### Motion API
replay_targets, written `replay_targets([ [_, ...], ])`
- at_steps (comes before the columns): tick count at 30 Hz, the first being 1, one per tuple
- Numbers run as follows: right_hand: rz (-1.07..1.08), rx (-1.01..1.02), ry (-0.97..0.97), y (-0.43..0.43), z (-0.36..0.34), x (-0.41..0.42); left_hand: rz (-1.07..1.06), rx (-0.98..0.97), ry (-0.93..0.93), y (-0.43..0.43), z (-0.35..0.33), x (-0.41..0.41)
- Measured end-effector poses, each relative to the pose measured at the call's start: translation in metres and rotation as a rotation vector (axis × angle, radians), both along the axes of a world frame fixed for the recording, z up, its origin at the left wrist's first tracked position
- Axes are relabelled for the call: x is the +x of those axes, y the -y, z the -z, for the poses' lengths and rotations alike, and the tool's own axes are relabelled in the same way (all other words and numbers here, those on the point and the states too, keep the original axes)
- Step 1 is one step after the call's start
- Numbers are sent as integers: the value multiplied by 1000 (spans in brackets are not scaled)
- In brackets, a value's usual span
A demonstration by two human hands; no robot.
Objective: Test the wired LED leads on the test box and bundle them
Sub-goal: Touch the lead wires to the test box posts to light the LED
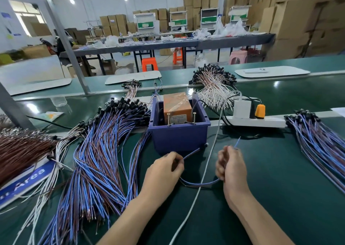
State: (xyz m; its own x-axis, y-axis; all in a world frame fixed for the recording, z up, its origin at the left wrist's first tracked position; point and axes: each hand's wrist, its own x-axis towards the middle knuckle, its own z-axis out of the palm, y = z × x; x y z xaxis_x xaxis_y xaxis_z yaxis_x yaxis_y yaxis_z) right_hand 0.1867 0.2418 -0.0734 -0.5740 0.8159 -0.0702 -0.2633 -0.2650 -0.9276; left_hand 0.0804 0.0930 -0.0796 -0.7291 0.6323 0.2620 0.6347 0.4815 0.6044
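A blue-and-brown LED lead (200,184) sags in a loop between my two hands in front of the test box. My left hand (164,168) pinches one end, whose black LED tip points toward the box. My right hand (230,165) grips the other end, with a blue wire tip sticking up past its fingers. The test box (179,134) is a blue plastic bin holding an orange unit (177,105) with two upright metal screws. A big pile of blue-and-brown leads (100,151) spreads to the left of the box. A smaller pile of similar leads (319,144) lies at the right.
A white power strip (255,122) with a white adapter and an orange plug sits right of the box. A white cable (203,177) runs between my hands toward me. White leads (212,88) lie behind the box. Brown leads (20,149) and a blue sign (28,179) are at the left.
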Motion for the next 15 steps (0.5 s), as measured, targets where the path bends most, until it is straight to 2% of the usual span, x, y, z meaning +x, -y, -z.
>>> replay_targets([
  [5, -162, 166, 29, 8, 0, 1, -66, -70, -98, -5, 0, 5],
  [9, -221, 316, 74, 15, 2, 0, -49, 113, -92, -4, -4, 10],
  [11, -243, 356, 64, 18, 2, 1, 5, 239, -29, -3, -6, 13],
  [15, -316, 383, 9, 22, -4, 5, 142, 405, 277, -6, -13, 21],
])
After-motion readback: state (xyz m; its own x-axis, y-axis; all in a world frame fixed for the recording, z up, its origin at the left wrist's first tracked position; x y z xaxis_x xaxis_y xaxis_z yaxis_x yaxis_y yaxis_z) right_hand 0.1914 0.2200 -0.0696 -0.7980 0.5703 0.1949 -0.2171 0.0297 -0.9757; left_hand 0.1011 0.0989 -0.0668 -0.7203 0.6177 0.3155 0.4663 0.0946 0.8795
